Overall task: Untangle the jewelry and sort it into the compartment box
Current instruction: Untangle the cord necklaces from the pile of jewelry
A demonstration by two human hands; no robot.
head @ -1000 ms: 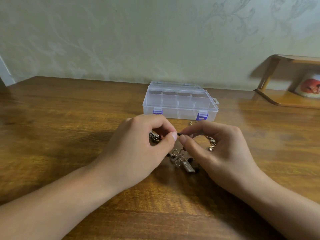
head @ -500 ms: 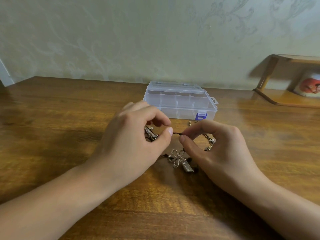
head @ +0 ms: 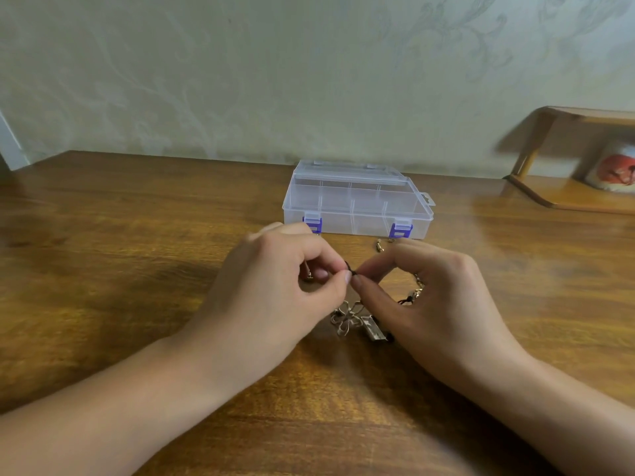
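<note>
On the wooden table, just in front of the closed clear compartment box, both hands are meeting over the tangled jewelry. The left hand and the right hand are each pinching a thin black cord between thumb and forefinger, fingertips nearly touching. Beneath them a flower-shaped charm and a rectangular pendant are lying on the wood.
</note>
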